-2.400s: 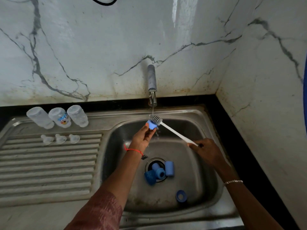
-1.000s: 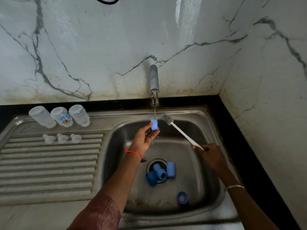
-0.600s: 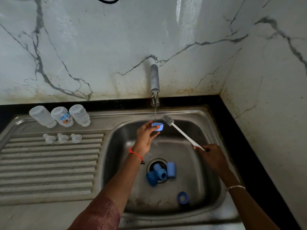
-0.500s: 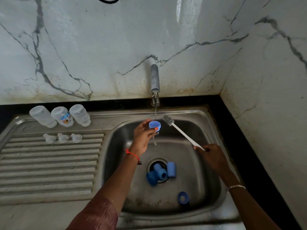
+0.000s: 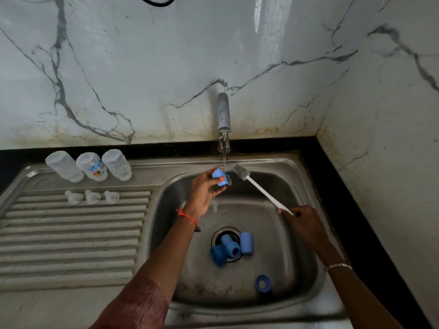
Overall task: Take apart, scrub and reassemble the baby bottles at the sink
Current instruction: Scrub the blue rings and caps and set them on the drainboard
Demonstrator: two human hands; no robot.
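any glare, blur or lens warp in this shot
Head view: a white glare streak on the wall above the tap; wide-angle bends the sink rim, and its bowl is dim; the cap in the left hand is a bit smeared under the water, the brush sharp; the sleeve is soft.

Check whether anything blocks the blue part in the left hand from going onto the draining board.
Nothing visible does. The left hand holds the blue part under the tap; the draining board beside it carries bottles and teats only at its back.
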